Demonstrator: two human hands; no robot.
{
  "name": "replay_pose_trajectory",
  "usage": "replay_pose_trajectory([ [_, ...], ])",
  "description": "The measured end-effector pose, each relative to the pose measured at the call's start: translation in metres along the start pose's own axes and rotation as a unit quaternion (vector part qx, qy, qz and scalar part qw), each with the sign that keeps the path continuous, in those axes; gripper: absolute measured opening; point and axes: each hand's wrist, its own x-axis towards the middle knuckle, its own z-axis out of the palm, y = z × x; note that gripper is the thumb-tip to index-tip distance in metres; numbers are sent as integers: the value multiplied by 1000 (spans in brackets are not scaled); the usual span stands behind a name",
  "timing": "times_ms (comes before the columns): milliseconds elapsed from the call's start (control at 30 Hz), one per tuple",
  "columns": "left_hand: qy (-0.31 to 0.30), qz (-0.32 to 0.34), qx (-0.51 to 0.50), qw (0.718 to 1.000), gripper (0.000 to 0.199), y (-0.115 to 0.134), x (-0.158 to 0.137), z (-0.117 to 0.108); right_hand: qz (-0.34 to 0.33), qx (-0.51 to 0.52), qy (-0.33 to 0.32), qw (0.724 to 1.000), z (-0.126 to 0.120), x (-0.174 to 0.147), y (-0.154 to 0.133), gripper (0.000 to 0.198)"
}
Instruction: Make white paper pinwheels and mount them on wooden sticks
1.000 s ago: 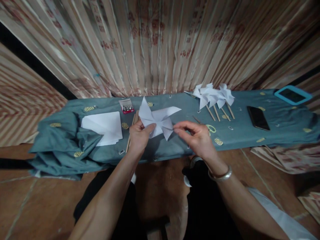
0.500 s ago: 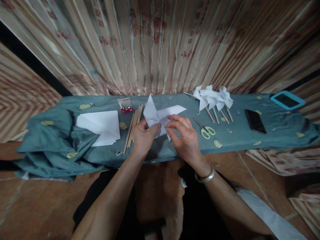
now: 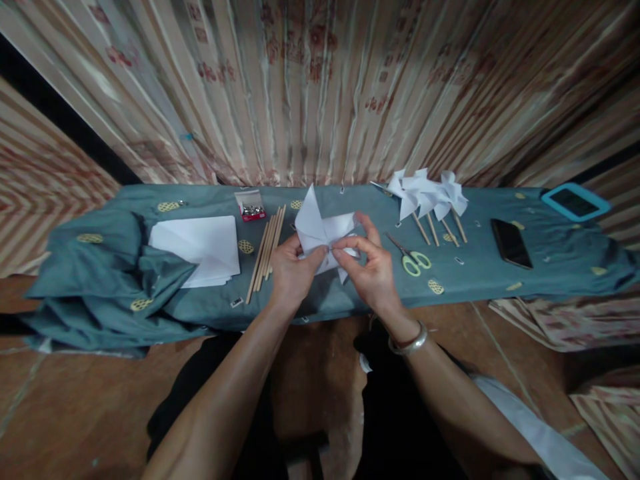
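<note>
A white paper pinwheel (image 3: 311,217), its points folded partly inward, is held between my hands above the cloth-covered table. My left hand (image 3: 296,270) grips it from the left, thumb pressed near its centre and fingers behind. My right hand (image 3: 371,267) has thumb and forefinger pinched on a folded paper point beside the left thumb, with another finger raised at the right edge. Whatever small thing may lie between the fingertips is too small to make out. Just left of my left hand lie several wooden sticks (image 3: 265,253).
Left are white paper sheets (image 3: 210,243) and an open box of pins (image 3: 251,207). Right lie green-handled scissors (image 3: 414,260), several finished pinwheels (image 3: 425,193) on sticks, a black phone (image 3: 511,243) and a blue-framed device (image 3: 575,201). A curtain (image 3: 310,100) hangs behind the table.
My right hand's fingers have come in to the pinwheel's centre, folding its right-hand point inward. The left hand has shifted slightly right with the paper.
</note>
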Motion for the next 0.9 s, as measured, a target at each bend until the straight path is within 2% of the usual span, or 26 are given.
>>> replay_pose_trajectory([
  [467, -3, 18, 32, 999, 22, 4, -2, 1, 26, 25, -8, 999, 1, 1, 2, 7],
  [633, -11, 42, 87, 995, 24, 5, -4, -1, 43, 30, -20, 998, 1, 1, 4, 9],
  [900, -29, 88, 194, 977, 24, 6, -7, -4, 112, 89, -33, 989, 4, 2, 10, 14],
])
